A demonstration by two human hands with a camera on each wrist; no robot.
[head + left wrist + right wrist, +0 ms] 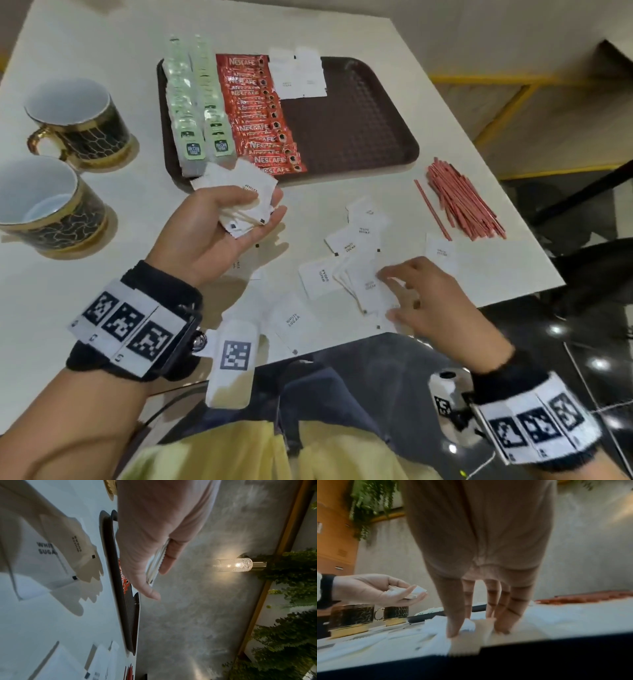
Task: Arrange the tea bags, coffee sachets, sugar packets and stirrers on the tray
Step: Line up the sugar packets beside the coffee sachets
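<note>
1. Left hand (pixel 219 226), palm up above the table's (pixel 102 41) middle, fingers curled round a stack of sugar packets (pixel 239 202), thumb pressed on top.
2. Right hand (pixel 421 294) at the near edge, fingers spread, tips pressing loose sugar packets (pixel 359 284).
3. Tray (pixel 349 126) toward the far edge: tea bags (pixel 195 106), coffee sachets (pixel 263 113).
4. Stirrers (pixel 462 202) heaped by the right edge.

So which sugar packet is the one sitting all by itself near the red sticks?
Start at the brown tray, then drop to the pile of red stirrers on the white table beside it. Just below the stirrers' near end lies one white sugar packet. It lies apart, while the other loose packets overlap in a heap by the right hand.
</note>
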